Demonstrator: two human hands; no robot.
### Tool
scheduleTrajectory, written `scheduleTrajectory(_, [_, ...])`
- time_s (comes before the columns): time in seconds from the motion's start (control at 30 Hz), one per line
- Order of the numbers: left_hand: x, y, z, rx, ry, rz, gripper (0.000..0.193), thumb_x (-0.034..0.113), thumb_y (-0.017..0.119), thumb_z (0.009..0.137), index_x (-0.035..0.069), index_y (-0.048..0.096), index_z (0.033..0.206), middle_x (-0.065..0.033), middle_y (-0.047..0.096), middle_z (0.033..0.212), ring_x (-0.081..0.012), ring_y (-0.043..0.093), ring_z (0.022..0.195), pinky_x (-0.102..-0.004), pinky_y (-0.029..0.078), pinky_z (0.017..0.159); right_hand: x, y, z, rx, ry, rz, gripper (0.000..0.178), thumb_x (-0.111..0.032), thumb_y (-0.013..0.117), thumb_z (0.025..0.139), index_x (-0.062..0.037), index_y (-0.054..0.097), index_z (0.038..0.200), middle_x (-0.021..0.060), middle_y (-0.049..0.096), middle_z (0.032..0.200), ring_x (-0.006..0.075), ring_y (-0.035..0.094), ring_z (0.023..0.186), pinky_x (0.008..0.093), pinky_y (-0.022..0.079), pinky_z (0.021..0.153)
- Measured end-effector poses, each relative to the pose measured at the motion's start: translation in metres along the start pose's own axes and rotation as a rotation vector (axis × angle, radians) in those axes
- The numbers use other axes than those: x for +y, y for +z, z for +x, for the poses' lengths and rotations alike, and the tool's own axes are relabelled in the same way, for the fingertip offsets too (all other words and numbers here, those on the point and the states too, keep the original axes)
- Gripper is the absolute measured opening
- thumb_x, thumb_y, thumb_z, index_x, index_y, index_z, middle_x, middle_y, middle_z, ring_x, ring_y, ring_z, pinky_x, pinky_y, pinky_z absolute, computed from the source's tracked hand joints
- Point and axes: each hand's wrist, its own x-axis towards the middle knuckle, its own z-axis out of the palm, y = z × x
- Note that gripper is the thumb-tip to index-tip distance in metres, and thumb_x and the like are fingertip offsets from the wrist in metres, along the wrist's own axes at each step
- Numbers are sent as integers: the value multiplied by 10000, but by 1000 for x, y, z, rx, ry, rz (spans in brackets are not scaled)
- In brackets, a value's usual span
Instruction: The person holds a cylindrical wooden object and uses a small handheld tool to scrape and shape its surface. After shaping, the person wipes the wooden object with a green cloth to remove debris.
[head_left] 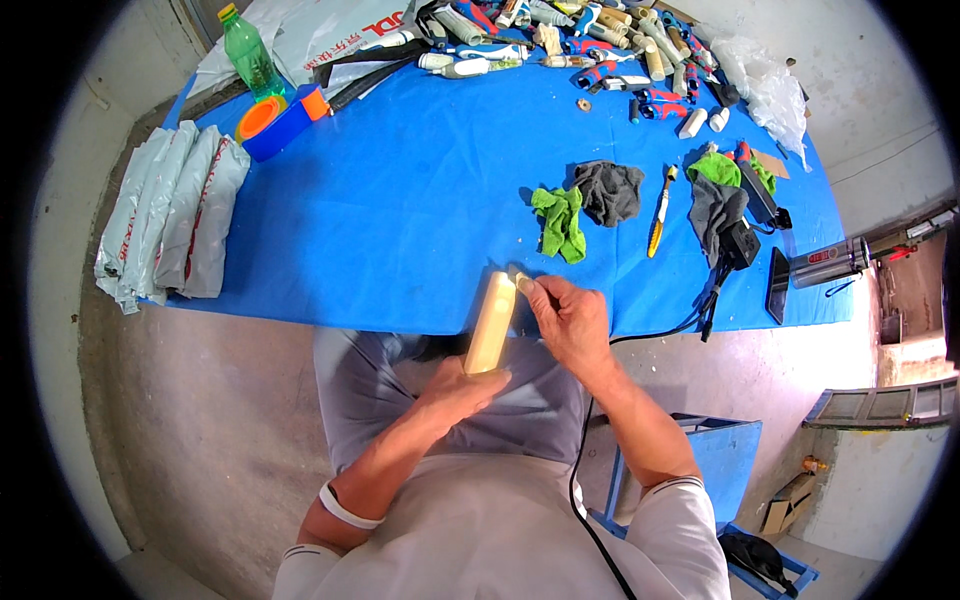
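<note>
Over the table's near edge, my left hand [458, 392] grips the lower end of a long pale-yellow casing [491, 325], which stands nearly upright and leans slightly right. At its upper end, my right hand [572, 318] pinches a small pale piece [521, 281] between thumb and finger; whether that piece is part of the casing I cannot tell. Beyond my hands lie a green cloth [560, 225] and a dark grey cloth [608, 192]. A yellow-and-white toothbrush [660, 212] rests to their right.
Grey plastic mailing bags [205, 215] stack at the left edge, near a tape dispenser [275, 125] and green bottle [250, 55]. Handle-like parts [600, 45] heap at the back. On the right are a power adapter [740, 245], phone [777, 285] and steel cup [830, 262].
</note>
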Motion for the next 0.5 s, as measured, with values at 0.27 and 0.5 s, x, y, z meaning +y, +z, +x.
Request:
scheduleTrajectory(0.27, [1,1,-1,28,11,17,251,237,706,876,78,544,767,33,479,619,-49,408,500,-245,285,424,9,2,3,-47,86,114,225,-234,693,923,-29,722,835,170,625,631,356,607,534,403,453,481])
scheduleTrajectory(0.5, [-2,0,1,23,4,20,250,234,702,872,74,546,760,34,479,610,-51,409,494,-249,283,426,-3,1,1,-10,-9,17,215,-238,698,917,-42,722,830,162,627,620,356,615,534,410,463,482])
